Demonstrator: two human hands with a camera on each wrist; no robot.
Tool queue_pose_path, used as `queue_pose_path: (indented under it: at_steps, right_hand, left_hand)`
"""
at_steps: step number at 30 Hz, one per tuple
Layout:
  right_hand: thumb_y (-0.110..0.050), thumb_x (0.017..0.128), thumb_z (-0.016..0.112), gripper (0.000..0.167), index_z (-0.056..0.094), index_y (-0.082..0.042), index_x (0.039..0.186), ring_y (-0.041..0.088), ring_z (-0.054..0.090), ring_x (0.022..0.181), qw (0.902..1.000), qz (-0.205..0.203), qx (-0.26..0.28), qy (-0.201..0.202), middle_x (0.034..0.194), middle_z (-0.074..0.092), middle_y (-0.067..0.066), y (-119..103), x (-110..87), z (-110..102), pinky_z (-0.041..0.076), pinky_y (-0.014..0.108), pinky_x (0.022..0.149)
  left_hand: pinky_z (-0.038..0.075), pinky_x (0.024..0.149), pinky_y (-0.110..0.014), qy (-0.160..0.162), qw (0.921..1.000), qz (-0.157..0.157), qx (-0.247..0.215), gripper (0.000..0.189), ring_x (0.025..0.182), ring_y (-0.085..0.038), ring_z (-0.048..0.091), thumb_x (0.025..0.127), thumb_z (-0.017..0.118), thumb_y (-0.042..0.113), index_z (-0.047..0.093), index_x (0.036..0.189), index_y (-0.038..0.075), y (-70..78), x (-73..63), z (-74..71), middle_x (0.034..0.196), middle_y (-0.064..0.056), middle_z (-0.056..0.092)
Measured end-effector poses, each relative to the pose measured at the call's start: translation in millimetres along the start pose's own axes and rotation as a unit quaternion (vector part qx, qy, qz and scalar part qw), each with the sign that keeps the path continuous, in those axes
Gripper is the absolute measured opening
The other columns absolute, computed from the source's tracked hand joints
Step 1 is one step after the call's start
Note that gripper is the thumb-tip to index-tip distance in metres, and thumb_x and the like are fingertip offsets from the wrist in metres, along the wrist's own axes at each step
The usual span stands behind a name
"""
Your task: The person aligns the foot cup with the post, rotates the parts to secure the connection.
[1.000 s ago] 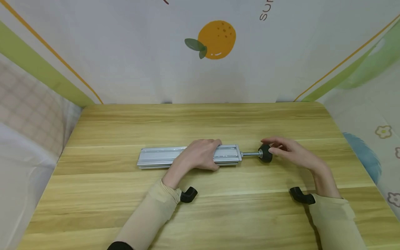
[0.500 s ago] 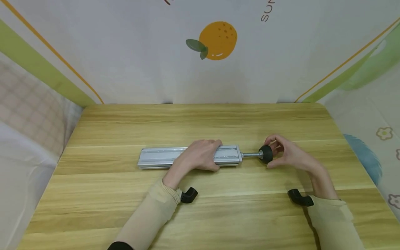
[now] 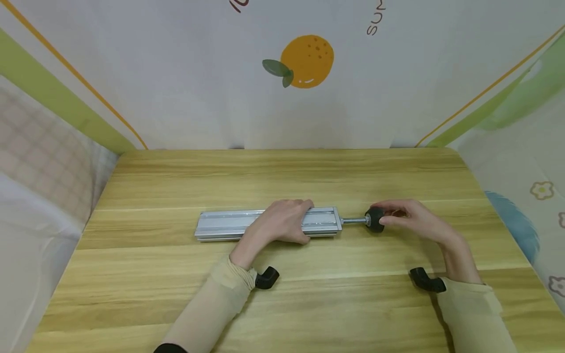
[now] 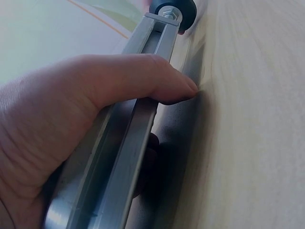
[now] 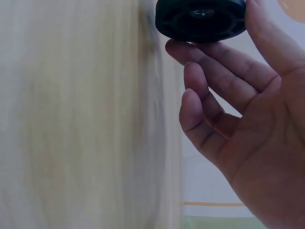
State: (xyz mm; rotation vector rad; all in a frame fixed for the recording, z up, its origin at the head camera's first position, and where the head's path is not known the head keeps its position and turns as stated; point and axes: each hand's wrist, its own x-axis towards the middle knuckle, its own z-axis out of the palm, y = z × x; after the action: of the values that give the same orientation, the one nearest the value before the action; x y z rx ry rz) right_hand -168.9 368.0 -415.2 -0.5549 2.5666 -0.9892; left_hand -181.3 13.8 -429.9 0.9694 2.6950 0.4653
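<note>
A silver aluminium profile (image 3: 225,225) lies lengthwise across the middle of the wooden table. From its right end plate a threaded rod (image 3: 354,220) sticks out, ending in a round black levelling foot (image 3: 375,220). My left hand (image 3: 281,221) grips the profile right of its middle; in the left wrist view the thumb (image 4: 143,78) lies across it, and the other fingers are mostly hidden behind. With thumb and fingertips my right hand (image 3: 415,220) pinches the rim of the foot. The right wrist view has the foot's hollow underside (image 5: 202,21) facing the palm.
The wooden table (image 3: 309,304) reaches back to a white curtain (image 3: 190,98) printed with an orange. A black curved piece sits at each sleeve cuff, the left one (image 3: 267,278) and the right one (image 3: 426,280). Patterned cloth hangs on both sides.
My right hand's fingers spread off the foot, turned, and closed on its rim again. The left hand and the profile keep their place; the head view has tilted slightly.
</note>
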Motion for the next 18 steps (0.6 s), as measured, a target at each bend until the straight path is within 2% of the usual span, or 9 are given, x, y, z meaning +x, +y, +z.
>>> queue_pose_path:
  at_steps: [3, 9, 12, 18]
  right_hand:
    - [-0.019, 0.096, 0.072, 0.048, 0.06, -0.006, 0.141, 0.001, 0.06, 0.1, 0.9998, -0.013, 0.012, 0.009, 0.131, 0.067, 0.013, 2.3, 0.8, 1.9, 0.053, 0.02, 0.084]
    - [-0.014, 0.072, 0.093, 0.076, 0.05, -0.007, 0.134, 0.003, 0.056, 0.105, 0.9985, -0.035, 0.041, 0.01, 0.13, 0.057, 0.012, 2.2, 4.0, 6.9, 0.052, 0.021, 0.09]
    - [-0.012, 0.069, 0.095, 0.079, 0.047, -0.005, 0.131, 0.002, 0.054, 0.105, 0.998, -0.042, 0.044, 0.013, 0.129, 0.054, 0.012, 0.7, 4.9, 9.2, 0.051, 0.021, 0.09]
    - [-0.007, 0.068, 0.095, 0.073, 0.051, -0.004, 0.126, 0.005, 0.055, 0.1, 0.9972, -0.054, 0.046, 0.023, 0.119, 0.057, 0.01, -0.3, 6.4, 11.5, 0.051, 0.02, 0.088]
  left_hand:
    - [0.056, 0.086, -0.035, 0.002, 1.0, 0.001, 0.002, 0.073, 0.09, -0.014, 0.064, 0.074, 0.082, 0.036, 0.056, 0.138, 0.011, 0.0, 0.1, 0.3, 0.114, -0.001, 0.072]
    - [0.056, 0.09, -0.037, 0.001, 1.0, 0.002, 0.004, 0.074, 0.093, -0.015, 0.065, 0.074, 0.082, 0.036, 0.055, 0.139, 0.011, 0.6, -0.3, -0.5, 0.117, -0.002, 0.073]
    - [0.056, 0.09, -0.037, 0.001, 1.0, 0.001, 0.003, 0.075, 0.093, -0.015, 0.065, 0.074, 0.082, 0.036, 0.055, 0.139, 0.011, 1.0, -0.6, -0.9, 0.119, -0.003, 0.072]
    - [0.056, 0.089, -0.036, 0.0, 1.0, 0.001, 0.002, 0.074, 0.092, -0.015, 0.065, 0.074, 0.082, 0.035, 0.055, 0.139, 0.01, 1.3, -0.9, -1.0, 0.117, -0.003, 0.073]
